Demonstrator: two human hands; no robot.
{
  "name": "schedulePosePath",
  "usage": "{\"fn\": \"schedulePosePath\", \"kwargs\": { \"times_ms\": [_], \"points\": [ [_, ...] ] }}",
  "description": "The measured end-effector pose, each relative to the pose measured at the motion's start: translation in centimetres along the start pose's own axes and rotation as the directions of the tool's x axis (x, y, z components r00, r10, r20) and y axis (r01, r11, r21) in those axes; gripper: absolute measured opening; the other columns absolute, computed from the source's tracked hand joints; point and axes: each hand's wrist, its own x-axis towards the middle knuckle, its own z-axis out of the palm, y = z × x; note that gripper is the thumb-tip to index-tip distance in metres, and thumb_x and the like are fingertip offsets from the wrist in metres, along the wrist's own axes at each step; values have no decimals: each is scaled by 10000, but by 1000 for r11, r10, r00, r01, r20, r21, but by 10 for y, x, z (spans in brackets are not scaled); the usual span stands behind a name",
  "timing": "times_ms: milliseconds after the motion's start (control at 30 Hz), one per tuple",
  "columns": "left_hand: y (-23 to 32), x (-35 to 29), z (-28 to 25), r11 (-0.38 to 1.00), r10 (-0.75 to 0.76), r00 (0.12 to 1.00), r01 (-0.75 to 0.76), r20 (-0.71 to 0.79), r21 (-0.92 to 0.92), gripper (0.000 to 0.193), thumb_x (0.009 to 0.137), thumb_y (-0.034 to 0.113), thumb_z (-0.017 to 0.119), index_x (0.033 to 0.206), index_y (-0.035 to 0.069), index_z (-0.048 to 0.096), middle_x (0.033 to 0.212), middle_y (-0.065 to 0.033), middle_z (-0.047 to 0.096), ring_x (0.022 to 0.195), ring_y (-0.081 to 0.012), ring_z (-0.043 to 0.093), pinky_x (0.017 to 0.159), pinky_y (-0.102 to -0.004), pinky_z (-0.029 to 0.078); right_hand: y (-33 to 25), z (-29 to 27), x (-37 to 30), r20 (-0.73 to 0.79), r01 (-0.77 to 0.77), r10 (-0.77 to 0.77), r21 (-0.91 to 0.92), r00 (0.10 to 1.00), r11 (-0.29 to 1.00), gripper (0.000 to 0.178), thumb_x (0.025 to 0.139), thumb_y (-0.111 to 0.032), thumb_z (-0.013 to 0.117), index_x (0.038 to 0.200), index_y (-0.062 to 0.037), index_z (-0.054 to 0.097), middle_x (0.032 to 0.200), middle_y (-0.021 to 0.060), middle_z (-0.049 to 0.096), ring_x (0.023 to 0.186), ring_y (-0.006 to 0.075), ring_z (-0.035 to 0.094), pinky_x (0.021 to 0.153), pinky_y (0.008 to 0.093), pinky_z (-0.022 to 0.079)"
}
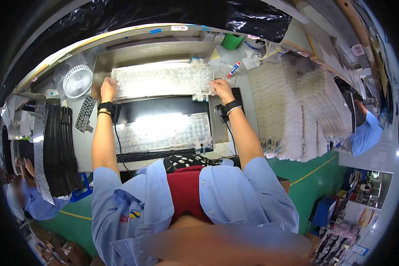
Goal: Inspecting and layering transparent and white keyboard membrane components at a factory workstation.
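Observation:
A long translucent sheet [162, 82] with rows of key-like shapes is stretched between my hands over the back of the workbench. My left hand [108, 88] pinches its left end. At its right end, my right hand [222, 90] grips the edge between thumb and fingers. Small clear tabs with blue marks stick out on the sheet's right part. Nearer to me, a similar translucent sheet [164, 134] lies on a black glossy surface [139, 107], with a bright glare across it. Each wrist wears a black band with a cable.
A white fan [78, 81] and a dark perforated plate [85, 114] are at the left, beside a stack of black strips [60, 146]. On the right are a red-tipped marker [234, 69] and tall stacks of pale sheets [277, 106]. Co-workers [365, 133] sit at both sides.

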Motion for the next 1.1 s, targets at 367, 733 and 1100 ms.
{"fn": "schedulePosePath", "kwargs": {
  "times_ms": [367,733,1100],
  "points": [
    [24,-27,-3,971,213,955,-183,-207,156,593,687,180,706,1171,6,411,1127,-237,511,1045,-391,485,848,-417,408,11,11,-2,-289,226,-386,-463,876,857,332,800,-212,593,1024,29,548,919,170,616,857,262,590,745,327,452],
    [11,-79,-30,964,260,940,-264,-220,12,545,799,259,603,1210,-51,424,1134,-278,500,1043,-371,498,890,-386,392,-14,-7,-39,-177,217,-321,-439,930,872,427,808,-264,571,1129,13,521,1071,235,556,961,321,566,817,351,442],
    [-30,-222,-31,948,-82,997,80,-6,309,455,719,219,668,1041,-58,505,934,-255,564,951,-373,516,813,-393,422,36,18,-180,147,248,-227,-813,963,526,425,814,-210,526,1142,55,476,1014,239,549,891,379,556,769,406,456]
  ]
}}
